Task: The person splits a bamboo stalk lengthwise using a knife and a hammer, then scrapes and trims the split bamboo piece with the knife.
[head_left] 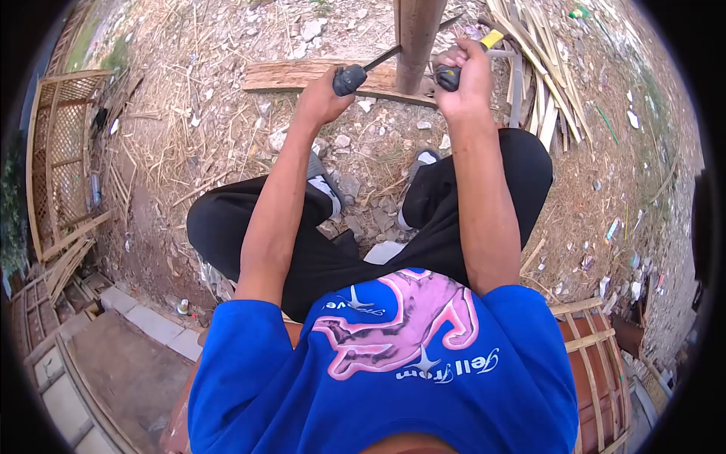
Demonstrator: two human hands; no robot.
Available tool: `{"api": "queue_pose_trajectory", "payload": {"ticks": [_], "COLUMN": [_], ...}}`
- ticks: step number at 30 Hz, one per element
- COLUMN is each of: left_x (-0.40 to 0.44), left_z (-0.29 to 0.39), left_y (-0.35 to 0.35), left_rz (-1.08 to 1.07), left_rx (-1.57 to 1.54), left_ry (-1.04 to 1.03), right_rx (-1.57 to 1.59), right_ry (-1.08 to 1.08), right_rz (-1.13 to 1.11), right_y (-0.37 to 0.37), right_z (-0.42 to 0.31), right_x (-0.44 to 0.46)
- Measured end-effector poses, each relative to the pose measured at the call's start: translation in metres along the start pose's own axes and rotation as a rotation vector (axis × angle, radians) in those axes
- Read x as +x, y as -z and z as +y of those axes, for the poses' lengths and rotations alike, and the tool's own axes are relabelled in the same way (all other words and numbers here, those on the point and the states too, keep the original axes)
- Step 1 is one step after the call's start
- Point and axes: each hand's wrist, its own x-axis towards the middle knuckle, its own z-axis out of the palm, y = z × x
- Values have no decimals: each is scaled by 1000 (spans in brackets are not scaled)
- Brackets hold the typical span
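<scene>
My left hand [327, 94] is closed on the dark handle [349, 79] of a tool whose thin dark blade [383, 57] reaches up and right to a round wooden post [416, 45]. Right of the post, my right hand [466, 76] is wrapped round a dark grip [448, 77], and a yellow piece [491, 39] sticks out above its fingers. Whether the yellow piece and the grip belong to one tool I cannot tell. The post's lower end is at a rough plank [302, 74] lying on the ground. Another dark blade tip [451, 23] shows behind the post.
A pile of thin wooden strips [548, 91] lies at the upper right, beside a grey bar [516, 91]. Lattice panels [64, 159] stand at the far left. Stones [355, 185] and litter cover the ground between my feet. A slatted wooden frame [590, 340] is at the lower right.
</scene>
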Motion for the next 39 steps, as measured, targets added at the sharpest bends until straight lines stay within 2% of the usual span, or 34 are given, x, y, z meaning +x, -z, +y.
{"api": "queue_pose_trajectory", "payload": {"ticks": [2,8,15,18,21,22,26,29,33,39], "left_x": [0,11,21,24,24,22,22,19,19,18], "left_z": [-3,4,-15,-13,-10,-6,-8,-1,-22,-14], "left_y": [8,15,2,7,8,11,10,17,2,7], "left_rz": [-18,-34,24,11,17,6,-7,-11,-6,-23], "left_rx": [-16,-9,-50,-20,-6,-5,-24,-14,10,-16], "left_ry": [9,5,-83,-64,-51,-31,-17,-27,-40,-12], "right_rx": [-51,-377,-1128,-1492,-1545,-1454,-1748,-1701,-1767,-1595], "right_ry": [-2,86,167,479,354,229,456,306,390,525], "right_rz": [-62,-13,-53,-52,-28,-53,-127,-72,-39,-27], "right_y": [24,50,76,90,84,97,98,103,102,81], "right_z": [-9,-21,-8,1,0,6,5,3,3,-9], "right_x": [16,14,14,24,26,40,33,41,35,25]}}
